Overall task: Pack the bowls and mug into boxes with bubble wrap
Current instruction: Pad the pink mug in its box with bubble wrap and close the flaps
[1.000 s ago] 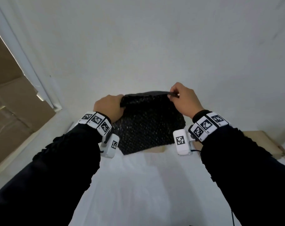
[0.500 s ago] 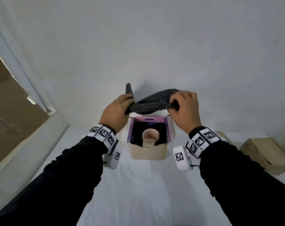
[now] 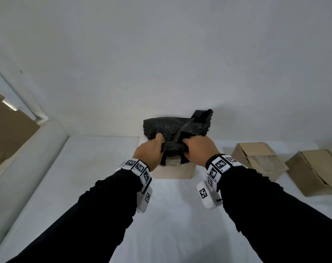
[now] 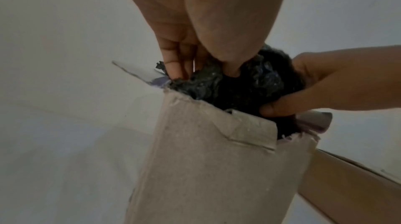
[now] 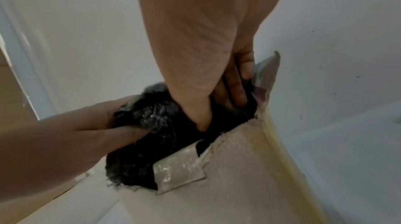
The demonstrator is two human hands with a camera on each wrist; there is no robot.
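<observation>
Head view: left hand (image 3: 149,152) and right hand (image 3: 198,149) each gripped crumpled black bubble-wrap sheet (image 3: 172,128), pressed straight down into open grey cardboard box (image 3: 173,170) directly beneath; loose corner stood upright, nearer right hand.

Box (image 3: 173,172) mouth plugged by bubble wrap (image 3: 172,130)

Wall: plain white wall (image 3: 161,54) fills the upper view, with a few small dark specks.
Surface: white table (image 3: 170,215) meets the wall.
Left edge: pale frame (image 3: 24,103), brown panel (image 3: 7,133) beyond it.
Light: dim, even.
</observation>
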